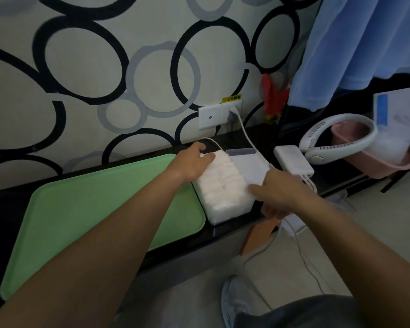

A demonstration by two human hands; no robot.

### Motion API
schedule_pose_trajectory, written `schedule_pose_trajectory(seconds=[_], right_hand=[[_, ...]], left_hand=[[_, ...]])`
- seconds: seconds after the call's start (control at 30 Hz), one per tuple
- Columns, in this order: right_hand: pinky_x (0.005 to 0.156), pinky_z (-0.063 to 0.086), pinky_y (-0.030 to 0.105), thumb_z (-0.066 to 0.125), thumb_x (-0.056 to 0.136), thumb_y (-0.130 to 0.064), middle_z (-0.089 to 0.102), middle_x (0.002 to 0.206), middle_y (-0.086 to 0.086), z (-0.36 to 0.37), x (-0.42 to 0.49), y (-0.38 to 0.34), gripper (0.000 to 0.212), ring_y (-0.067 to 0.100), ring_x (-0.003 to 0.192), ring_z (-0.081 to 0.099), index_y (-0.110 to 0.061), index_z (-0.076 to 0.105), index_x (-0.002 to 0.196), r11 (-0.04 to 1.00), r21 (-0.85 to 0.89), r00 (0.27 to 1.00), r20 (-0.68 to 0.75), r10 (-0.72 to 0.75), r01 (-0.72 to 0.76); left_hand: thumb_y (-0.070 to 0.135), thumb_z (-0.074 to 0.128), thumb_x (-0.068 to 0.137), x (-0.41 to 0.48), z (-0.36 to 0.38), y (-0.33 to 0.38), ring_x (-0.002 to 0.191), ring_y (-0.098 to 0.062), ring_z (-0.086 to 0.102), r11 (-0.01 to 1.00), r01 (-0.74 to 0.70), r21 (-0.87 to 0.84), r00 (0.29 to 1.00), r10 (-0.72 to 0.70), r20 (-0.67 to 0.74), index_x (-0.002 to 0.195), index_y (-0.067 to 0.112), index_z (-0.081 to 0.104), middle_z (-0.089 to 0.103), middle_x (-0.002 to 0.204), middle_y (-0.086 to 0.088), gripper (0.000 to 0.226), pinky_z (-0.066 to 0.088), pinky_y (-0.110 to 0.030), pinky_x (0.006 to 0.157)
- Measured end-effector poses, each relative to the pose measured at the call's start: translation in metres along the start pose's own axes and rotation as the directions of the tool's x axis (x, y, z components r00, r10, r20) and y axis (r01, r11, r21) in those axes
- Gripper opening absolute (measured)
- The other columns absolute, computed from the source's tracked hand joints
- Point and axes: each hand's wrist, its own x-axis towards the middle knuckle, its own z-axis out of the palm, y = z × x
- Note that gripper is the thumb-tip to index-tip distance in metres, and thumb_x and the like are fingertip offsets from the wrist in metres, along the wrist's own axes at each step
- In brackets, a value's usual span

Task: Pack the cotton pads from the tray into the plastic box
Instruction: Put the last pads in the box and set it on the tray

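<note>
Right of the tray (81,209), the left hand (192,163) curls its fingers (199,146) round the plastic box (223,218) at its far end, while the right hand (282,192) presses straight fingers on the cotton pads (223,183).

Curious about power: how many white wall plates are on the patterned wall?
2, side by side: the left white square wall plate shows a small dot; the right white plate has a white cable plugged in.

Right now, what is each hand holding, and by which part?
The left hand grips the plastic box at its far end; the right hand touches the cotton pads at their right edge.
</note>
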Motion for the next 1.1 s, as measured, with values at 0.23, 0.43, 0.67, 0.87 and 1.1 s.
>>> schedule_pose_trajectory(seconds=[0.23, 0.43, 0.67, 0.87, 1.1], right_hand=[[0.064, 0.062, 0.045, 0.063, 0.085, -0.027, 0.072, 0.072, 0.017, 0.006, 0.007, -0.002, 0.03, 0.031, 0.061, 0.071, 0.002, 0.069, 0.083, 0.996, 0.086, 0.992, -0.12, 0.041, -0.03], [0.062, 0.054, 0.038, 0.067, 0.077, -0.025, 0.066, 0.064, 0.019, -0.007, 0.011, -0.008, 0.03, 0.032, 0.064, 0.064, 0.004, 0.069, 0.071, 0.988, 0.122, 0.949, -0.312, -0.051, 0.093], [0.059, 0.054, 0.043, 0.061, 0.077, -0.023, 0.063, 0.064, 0.022, 0.002, 0.01, -0.055, 0.03, 0.034, 0.06, 0.062, 0.003, 0.063, 0.064, 0.948, 0.181, 0.929, -0.315, -0.195, 0.261], [0.063, 0.053, 0.046, 0.054, 0.08, -0.015, 0.052, 0.063, 0.023, 0.038, 0.001, -0.12, 0.026, 0.024, 0.056, 0.048, -0.002, 0.049, 0.058, 0.913, 0.188, 0.917, -0.251, -0.311, 0.361], [0.097, 0.05, 0.033, 0.058, 0.092, -0.014, 0.067, 0.116, 0.007, 0.086, 0.004, -0.166, 0.041, 0.022, 0.106, 0.063, -0.012, 0.061, 0.133, 0.862, 0.31, 0.915, -0.15, -0.373, 0.402]], left_hand=[[0.039, 0.059, 0.094, 0.002, -0.004, 0.004, 0.124, -0.026, 0.054, 1.0, 0.025, 0.002, 0.997, -0.025, -0.079, 0.133, 0.015, 0.057, 0.058, 0.137, -0.006, 0.046, 0.04, -0.032, 0.101], [0.034, 0.06, 0.091, -0.01, -0.027, 0.009, 0.11, -0.026, 0.06, 1.0, 0.011, -0.014, 0.982, -0.013, -0.186, 0.123, 0.014, 0.064, 0.065, 0.117, -0.003, 0.037, 0.048, -0.035, 0.094], [0.031, 0.057, 0.085, -0.062, -0.078, -0.017, 0.087, -0.032, 0.066, 0.999, 0.017, -0.029, 0.955, -0.024, -0.297, 0.094, 0.005, 0.071, 0.071, 0.091, -0.013, 0.031, 0.052, -0.042, 0.077], [0.032, 0.058, 0.079, -0.12, -0.115, -0.063, 0.08, -0.031, 0.065, 0.989, 0.145, -0.042, 0.908, -0.149, -0.393, 0.092, 0.009, 0.073, 0.071, 0.084, -0.011, 0.03, 0.053, -0.039, 0.074], [0.027, 0.062, 0.084, -0.167, -0.135, -0.115, 0.08, -0.034, 0.065, 0.929, 0.318, -0.19, 0.811, -0.37, -0.453, 0.083, 0.002, 0.072, 0.07, 0.082, -0.017, 0.027, 0.053, -0.04, 0.073]])
